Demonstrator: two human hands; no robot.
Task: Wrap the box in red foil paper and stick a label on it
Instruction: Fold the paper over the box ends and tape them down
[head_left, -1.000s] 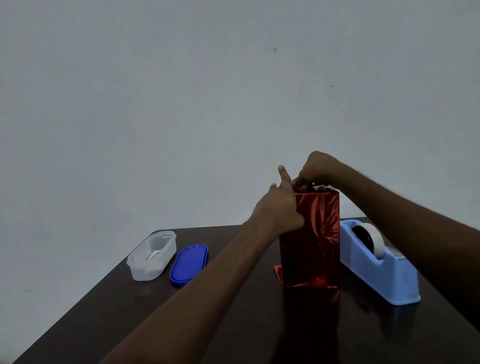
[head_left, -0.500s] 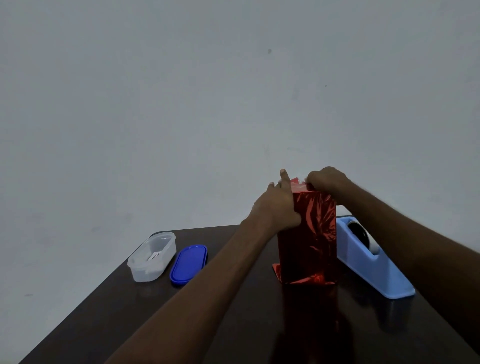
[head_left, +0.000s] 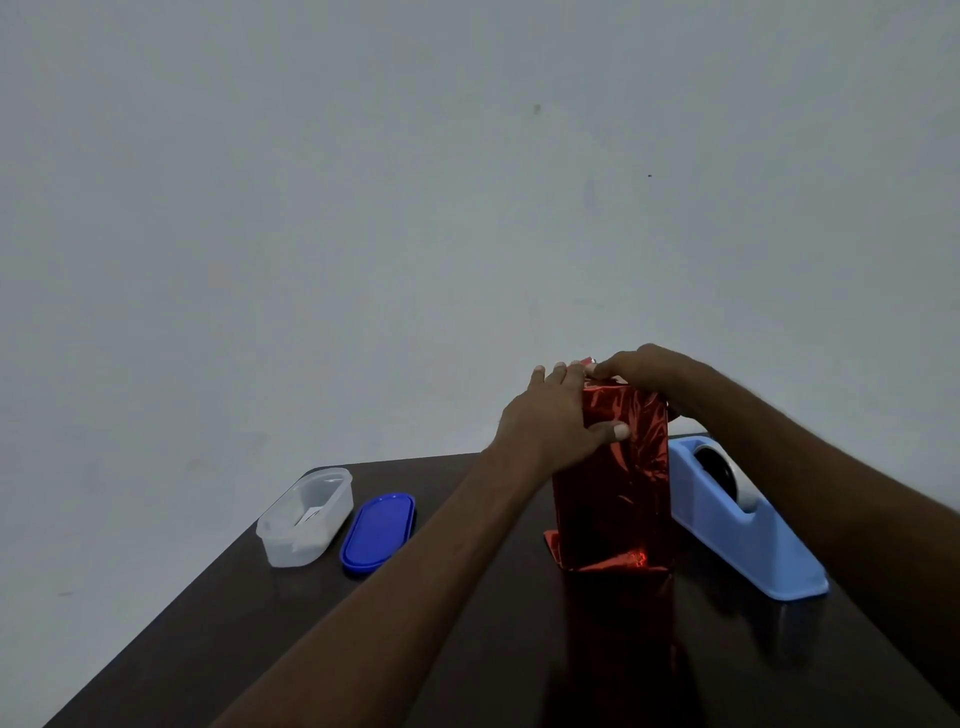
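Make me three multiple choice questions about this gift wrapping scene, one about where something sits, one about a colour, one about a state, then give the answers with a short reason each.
1. Where does the tape dispenser stand?
A. Right of the foil-wrapped box
B. Left of the clear container
C. On top of the box

2. What colour is the loose lid on the table?
A. Red
B. Dark blue
C. White

3. How does the box stand?
A. Flat on its side
B. Upright, both hands at its top
C. Lifted off the table

Answers:
1 A, the dispenser sits beside the box's right side.
2 B, the lid beside the container is dark blue.
3 B, the left hand and right hand hold its top while it stands on end.
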